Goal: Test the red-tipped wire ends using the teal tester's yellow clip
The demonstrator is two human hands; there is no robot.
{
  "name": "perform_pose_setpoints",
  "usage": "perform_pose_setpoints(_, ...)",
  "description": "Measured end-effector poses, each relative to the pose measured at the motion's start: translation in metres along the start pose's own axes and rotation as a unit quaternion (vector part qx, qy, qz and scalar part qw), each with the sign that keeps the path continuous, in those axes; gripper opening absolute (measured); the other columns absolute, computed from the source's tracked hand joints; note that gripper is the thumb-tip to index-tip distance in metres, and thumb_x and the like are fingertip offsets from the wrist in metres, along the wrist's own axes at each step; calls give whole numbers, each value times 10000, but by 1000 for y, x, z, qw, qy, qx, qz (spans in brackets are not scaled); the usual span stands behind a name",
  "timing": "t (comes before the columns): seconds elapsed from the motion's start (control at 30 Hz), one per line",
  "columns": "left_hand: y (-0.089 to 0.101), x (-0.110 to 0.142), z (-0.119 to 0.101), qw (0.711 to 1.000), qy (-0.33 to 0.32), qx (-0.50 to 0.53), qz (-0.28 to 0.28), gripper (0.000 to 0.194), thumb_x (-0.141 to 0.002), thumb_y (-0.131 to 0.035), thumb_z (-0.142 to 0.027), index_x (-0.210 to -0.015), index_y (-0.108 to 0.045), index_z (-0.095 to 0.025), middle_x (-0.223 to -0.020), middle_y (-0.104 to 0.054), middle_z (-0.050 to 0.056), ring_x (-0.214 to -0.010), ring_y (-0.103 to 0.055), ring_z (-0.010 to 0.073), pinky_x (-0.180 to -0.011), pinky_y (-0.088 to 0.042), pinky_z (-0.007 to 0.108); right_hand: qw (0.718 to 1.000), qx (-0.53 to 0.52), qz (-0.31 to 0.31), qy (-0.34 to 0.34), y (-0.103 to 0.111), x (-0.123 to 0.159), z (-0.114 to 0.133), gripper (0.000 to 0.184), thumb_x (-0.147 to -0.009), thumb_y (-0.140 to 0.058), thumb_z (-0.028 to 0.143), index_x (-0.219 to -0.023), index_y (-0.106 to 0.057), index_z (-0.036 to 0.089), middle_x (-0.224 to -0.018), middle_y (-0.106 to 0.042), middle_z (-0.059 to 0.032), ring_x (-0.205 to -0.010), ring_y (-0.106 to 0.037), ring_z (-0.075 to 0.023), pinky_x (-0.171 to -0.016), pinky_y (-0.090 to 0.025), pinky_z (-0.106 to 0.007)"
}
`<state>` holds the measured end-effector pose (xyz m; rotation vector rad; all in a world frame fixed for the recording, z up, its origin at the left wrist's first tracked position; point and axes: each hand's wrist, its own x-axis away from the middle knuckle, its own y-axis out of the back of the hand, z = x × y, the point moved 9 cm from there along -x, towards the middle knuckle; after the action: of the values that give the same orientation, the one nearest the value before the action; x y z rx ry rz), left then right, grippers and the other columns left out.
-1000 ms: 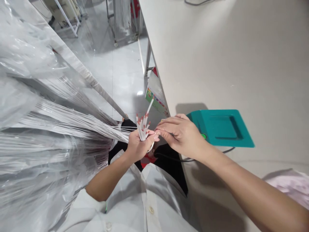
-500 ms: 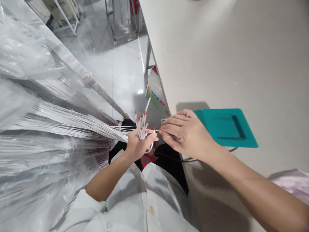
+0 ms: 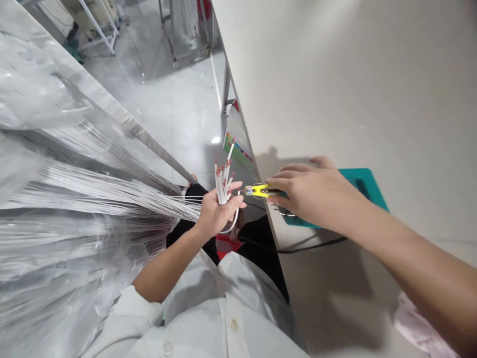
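My left hand is closed around a bunch of thin white wires with red tips; the tips fan upward above the fist. The wires run left into a large sheaf wrapped in clear plastic. A white loop of wire hangs below the fist. My right hand grips a small yellow tool, its tip pointing left, a short gap from the left thumb. The right hand lies over a teal device on the pale table.
A black cable runs from the teal device off the table edge. A pink cloth lies at the lower right. A colourful box sits under the table edge. Metal racks stand on the glossy floor behind.
My right hand has drawn back to the right over the teal device, and the yellow tool now shows in its fingers. The left hand has lifted the wire bunch slightly.
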<state>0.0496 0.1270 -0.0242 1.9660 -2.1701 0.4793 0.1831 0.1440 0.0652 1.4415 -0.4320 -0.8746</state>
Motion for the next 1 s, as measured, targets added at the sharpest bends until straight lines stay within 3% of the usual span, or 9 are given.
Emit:
perform_pose_setpoints(0.17,-4,-6,-3,1000,2,-18,1,464,-706,-673,-298,-1140,-634,-137,-679,-699,41,-395,-441,49,-411,-379,209,996,-89,-9,-9,-4,-3,-6,306,-819,-497,301,-522,-514,227,-515,-561,-56,-735,-586,-277,-859,-288,-574)
perform_pose_setpoints(0.3,-7,-8,-4,999,-8,-44,8,416,-711,-671,-233,-1119,-653,-152,-692,-711,34,-579,-620,124,-627,-507,258,993,-119,-25,-8,-4,-1,-8,307,-810,-487,297,-509,-499,238,-492,-541,-42,-749,-592,-277,-938,-247,-592)
perform_pose_setpoints(0.43,-6,-10,-3,997,-21,-71,-1,388,-707,-682,-222,-1090,-672,-156,-722,-727,30,-709,-674,162,-792,-522,294,994,-104,-16,-8,-4,0,-7,290,-816,-474,283,-531,-510,245,-500,-562,-42,-786,-603,-287,-975,-227,-608)
perform_pose_setpoints(0.77,-7,-11,-4,995,-44,-92,-5,345,-680,-696,-225,-1023,-700,-186,-1034,-711,54,-791,-683,171,-803,-539,302,998,-51,22,7,-9,-2,-4,220,-731,-522,192,-520,-484,240,-494,-560,-20,-756,-609,-266,-1007,-149,-647)
perform_pose_setpoints(1.0,-7,-12,2,992,-55,-112,-3,359,-699,-685,-254,-1049,-685,-177,-1074,-695,70,-856,-674,184,-810,-527,302,999,29,42,17,-11,-1,1,234,-759,-492,190,-530,-476,233,-486,-551,-24,-708,-591,-249,-994,-179,-646)
